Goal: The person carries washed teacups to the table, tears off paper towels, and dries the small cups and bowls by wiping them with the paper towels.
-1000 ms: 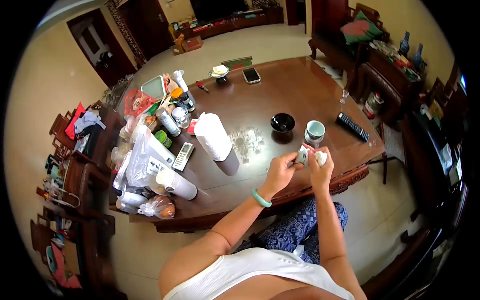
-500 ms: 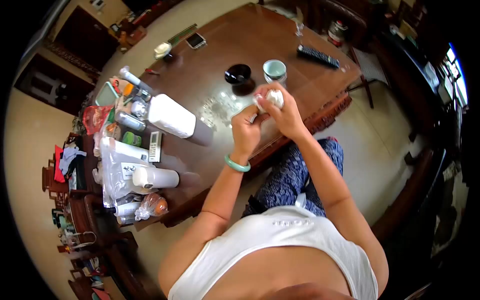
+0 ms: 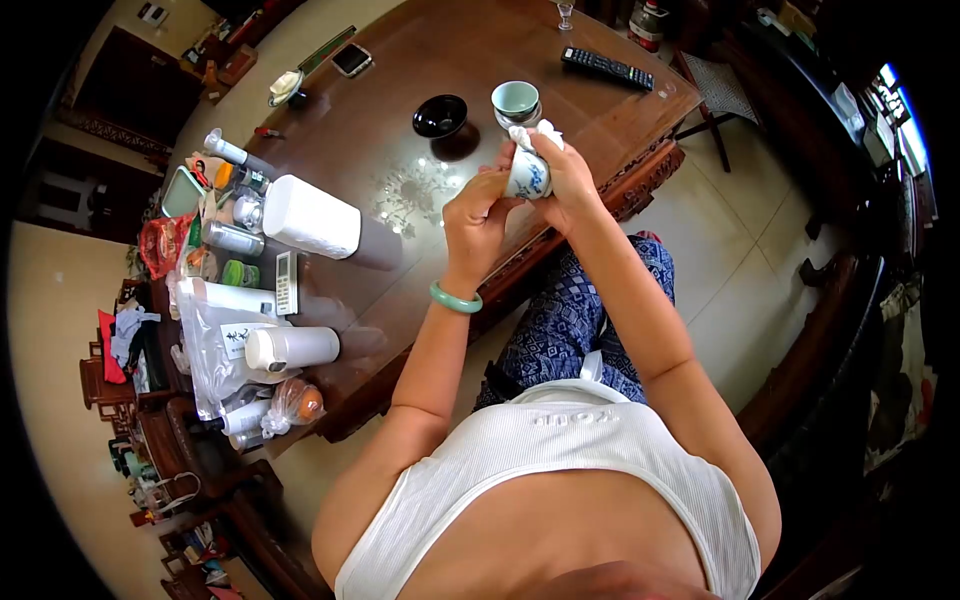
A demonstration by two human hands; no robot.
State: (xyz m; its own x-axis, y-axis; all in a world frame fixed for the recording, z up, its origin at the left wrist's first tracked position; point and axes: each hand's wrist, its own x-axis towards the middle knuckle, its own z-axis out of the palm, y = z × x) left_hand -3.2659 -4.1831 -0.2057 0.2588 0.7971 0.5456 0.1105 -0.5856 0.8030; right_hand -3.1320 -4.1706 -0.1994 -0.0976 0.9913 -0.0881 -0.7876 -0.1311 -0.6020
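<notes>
A small white cup with blue painting (image 3: pixel 529 175) is held tilted between my two hands above the table's near edge. My left hand (image 3: pixel 478 220), with a green bangle on its wrist, is closed on the cup's left side. My right hand (image 3: pixel 568 185) is closed round a crumpled white tissue (image 3: pixel 537 134), pressing it to the cup's rim; its fingers are partly hidden behind the cup. Just beyond, a pale green cup (image 3: pixel 516 97) sits stacked on another vessel. A glossy black bowl (image 3: pixel 440 117) stands to their left.
On the brown table (image 3: pixel 440 45) lie a black remote (image 3: pixel 607 68) and a phone-like device (image 3: pixel 352 60). Crowding the left side are a white canister (image 3: pixel 312 217), a white flask (image 3: pixel 292 348), a pale remote (image 3: pixel 287 282) and plastic bags (image 3: pixel 212 375). A small glass (image 3: pixel 565 15) stands far right.
The cup has turned, so its blue-painted side now shows between my hands. The tissue now bunches at the cup's top. The whole view has shifted slightly.
</notes>
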